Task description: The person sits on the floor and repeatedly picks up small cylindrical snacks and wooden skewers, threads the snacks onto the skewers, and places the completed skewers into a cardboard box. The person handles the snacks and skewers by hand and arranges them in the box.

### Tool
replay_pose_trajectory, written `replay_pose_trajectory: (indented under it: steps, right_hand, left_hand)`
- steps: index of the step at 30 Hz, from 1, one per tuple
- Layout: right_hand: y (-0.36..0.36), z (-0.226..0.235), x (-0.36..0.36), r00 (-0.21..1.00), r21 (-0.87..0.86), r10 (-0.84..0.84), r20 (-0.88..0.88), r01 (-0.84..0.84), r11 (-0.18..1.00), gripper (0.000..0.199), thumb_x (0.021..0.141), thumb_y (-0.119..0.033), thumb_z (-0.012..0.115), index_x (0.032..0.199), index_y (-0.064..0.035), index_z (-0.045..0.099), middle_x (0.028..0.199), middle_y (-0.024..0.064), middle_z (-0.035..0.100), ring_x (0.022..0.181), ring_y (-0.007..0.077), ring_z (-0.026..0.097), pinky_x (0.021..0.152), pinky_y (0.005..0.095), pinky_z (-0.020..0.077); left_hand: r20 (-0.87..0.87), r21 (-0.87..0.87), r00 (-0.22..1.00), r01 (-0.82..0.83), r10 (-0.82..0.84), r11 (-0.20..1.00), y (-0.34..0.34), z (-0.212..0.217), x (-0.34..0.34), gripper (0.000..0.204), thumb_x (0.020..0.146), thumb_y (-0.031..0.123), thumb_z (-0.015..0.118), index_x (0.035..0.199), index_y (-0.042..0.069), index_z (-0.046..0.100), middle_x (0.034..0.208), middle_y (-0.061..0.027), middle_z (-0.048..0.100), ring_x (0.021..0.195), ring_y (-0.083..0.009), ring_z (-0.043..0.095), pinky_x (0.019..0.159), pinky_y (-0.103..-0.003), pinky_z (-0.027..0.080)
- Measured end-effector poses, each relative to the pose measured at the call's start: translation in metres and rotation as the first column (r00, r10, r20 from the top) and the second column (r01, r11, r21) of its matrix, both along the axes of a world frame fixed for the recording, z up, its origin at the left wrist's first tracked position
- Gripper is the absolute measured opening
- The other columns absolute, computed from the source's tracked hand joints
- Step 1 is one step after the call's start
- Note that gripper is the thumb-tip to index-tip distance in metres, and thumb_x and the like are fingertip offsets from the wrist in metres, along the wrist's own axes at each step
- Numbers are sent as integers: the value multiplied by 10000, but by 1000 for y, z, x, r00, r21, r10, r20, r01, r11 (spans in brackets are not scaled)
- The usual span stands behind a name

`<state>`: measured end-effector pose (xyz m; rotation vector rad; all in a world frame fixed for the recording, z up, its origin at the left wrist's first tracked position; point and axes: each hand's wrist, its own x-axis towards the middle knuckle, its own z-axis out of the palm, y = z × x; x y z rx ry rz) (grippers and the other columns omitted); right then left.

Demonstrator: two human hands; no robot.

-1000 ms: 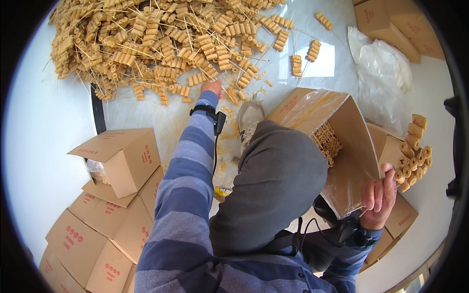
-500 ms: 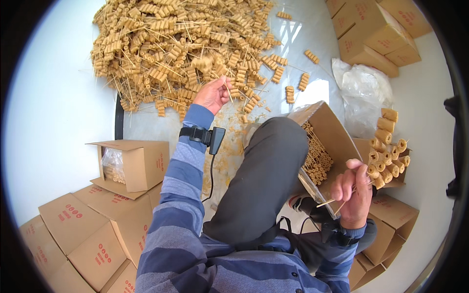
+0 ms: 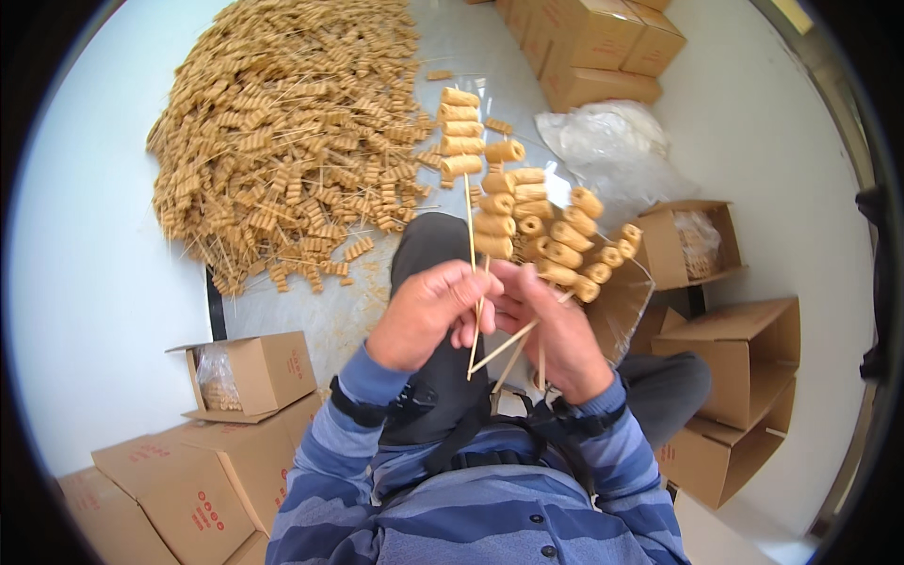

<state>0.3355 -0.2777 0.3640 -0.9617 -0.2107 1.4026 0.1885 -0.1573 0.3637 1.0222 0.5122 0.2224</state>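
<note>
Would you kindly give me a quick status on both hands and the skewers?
Left hand and right hand both shut on skewers, fanned upright above lap. Big pile beyond. Nothing blocking.

Both my hands are up in front of me, left hand (image 3: 428, 315) and right hand (image 3: 546, 330) pinching a fan of skewers (image 3: 527, 221) loaded with tan rolls. Huge skewer pile (image 3: 292, 132) on the floor ahead, cardboard boxes (image 3: 254, 372) either side, plastic bag (image 3: 617, 151) beyond.
</note>
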Motion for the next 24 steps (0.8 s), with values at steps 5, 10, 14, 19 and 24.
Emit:
replay_pose_trajectory:
  steps: [5,10,14,19,24]
  right_hand:
    - [-23,2,2,984,121,176,30,-178,976,523,1095,-388,370,1404,18,487,882,84,644,780,217,643,720,337,542]
    - [-42,11,8,995,52,96,3,-97,994,461,1083,-424,404,1236,-20,567,903,72,674,645,159,651,562,261,545]
    - [-43,14,5,999,64,32,2,-32,997,405,1089,-413,393,1129,-40,547,820,55,671,661,152,657,591,266,551]
    - [-47,21,10,995,152,35,89,-48,987,397,1100,-393,367,1153,-38,538,617,-9,481,595,120,519,747,321,537]
    - [-53,30,3,981,136,171,96,-183,974,411,1106,-389,345,1192,-35,535,567,-37,359,479,96,382,678,319,523]
  left_hand:
    - [-56,115,998,29,-23,993,-44,4,14,324,1073,308,494,997,32,646,796,-11,651,634,-53,566,575,-202,456]
    - [-177,189,962,240,-208,952,-66,4,16,314,1062,311,512,993,44,662,790,-17,658,669,-72,607,588,-218,476]
    - [-280,246,922,339,-269,908,-67,10,11,332,1047,298,544,1156,14,675,810,-25,674,713,-133,634,699,-261,517]
    - [-309,532,856,517,-415,671,-24,30,-9,445,1043,367,537,1303,13,604,1021,-63,675,918,-165,640,850,-306,522]
    - [123,212,990,41,-68,976,1,38,8,721,1038,542,448,1517,17,327,1459,-130,458,1282,-221,506,1052,-402,436]
